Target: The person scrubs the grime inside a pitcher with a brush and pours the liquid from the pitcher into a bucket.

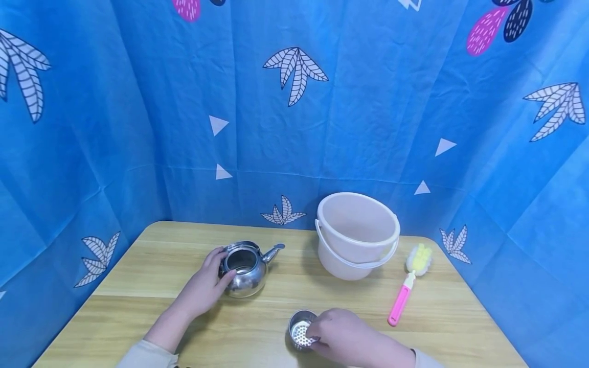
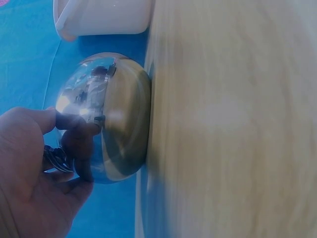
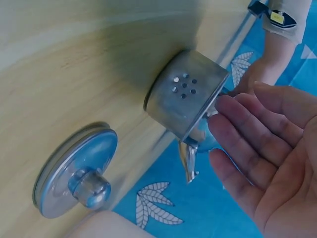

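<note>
A shiny metal teapot (image 1: 248, 281), its lid off, stands on the table at left of centre, spout to the right. My left hand (image 1: 207, 286) grips it by the upper side, thumb at the front of the opening and fingers behind; the left wrist view shows that hand (image 2: 34, 173) against the rounded pot (image 2: 116, 119). Nearer to me is a metal tea strainer (image 1: 301, 332) with a perforated bottom. My right hand (image 1: 345, 337) is at its right rim. In the right wrist view, the loosely bent fingers (image 3: 242, 134) are right by the rim of the upright strainer (image 3: 185, 94), not closed round it.
A metal lid (image 3: 74, 173) with a knob lies on the table near the strainer, in the right wrist view. A white bucket (image 1: 349, 260) with a handle stands at the back right. Beside it lies a pink-handled sponge brush (image 1: 400, 304). Blue curtain (image 1: 285, 143) surrounds the table (image 1: 152, 255).
</note>
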Motion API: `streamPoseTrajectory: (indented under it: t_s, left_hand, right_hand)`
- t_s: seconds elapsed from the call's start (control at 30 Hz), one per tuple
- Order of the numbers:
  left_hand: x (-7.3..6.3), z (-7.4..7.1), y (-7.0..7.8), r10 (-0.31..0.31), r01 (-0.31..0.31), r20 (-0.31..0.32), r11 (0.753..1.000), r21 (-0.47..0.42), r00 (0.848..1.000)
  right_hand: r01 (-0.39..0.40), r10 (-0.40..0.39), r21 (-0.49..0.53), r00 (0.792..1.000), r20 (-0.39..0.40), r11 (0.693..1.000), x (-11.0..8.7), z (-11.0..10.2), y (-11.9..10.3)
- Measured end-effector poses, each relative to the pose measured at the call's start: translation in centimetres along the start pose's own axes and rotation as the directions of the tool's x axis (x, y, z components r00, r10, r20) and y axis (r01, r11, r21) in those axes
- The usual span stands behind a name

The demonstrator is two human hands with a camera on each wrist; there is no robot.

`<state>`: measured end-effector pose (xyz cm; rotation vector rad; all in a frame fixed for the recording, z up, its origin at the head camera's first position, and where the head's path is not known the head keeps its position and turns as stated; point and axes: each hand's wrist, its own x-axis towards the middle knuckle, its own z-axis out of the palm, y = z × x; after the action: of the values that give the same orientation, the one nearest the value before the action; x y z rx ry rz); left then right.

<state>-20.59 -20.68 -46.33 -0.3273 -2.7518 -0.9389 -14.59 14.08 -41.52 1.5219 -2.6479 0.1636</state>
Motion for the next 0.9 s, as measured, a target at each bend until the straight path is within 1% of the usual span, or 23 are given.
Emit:
streamPoseTrajectory:
  t_s: [0.2,0.53,0.8,0.9]
  left_hand:
    - [0.0,0.0,0.1,-0.002,0.002,0.006,1.0,-0.002,1.0]
    - [0.0,0.1,0.0,0.005,-0.005,-0.004,1.0,-0.002,1.0]
    - [0.1,0.1,-0.3,0.008,-0.008,-0.003,1.0,0.003,1.0]
    - [0.1,0.1,-0.3,0.01,-0.01,-0.005,1.0,0.004,1.0]
  right_hand:
    - [-0.002,0.002,0.057,1.0,-0.008,0.998,-0.4,-0.4,0.3]
    - [-0.062,0.06,0.11,0.998,0.024,0.992,-1.1,-1.4,0.8]
    - [-0.154,0.151,0.121,0.988,0.035,0.981,-2.1,-2.2,1.3]
    - [-0.157,0.156,0.106,0.988,0.016,0.982,-2.4,-2.4,1.8]
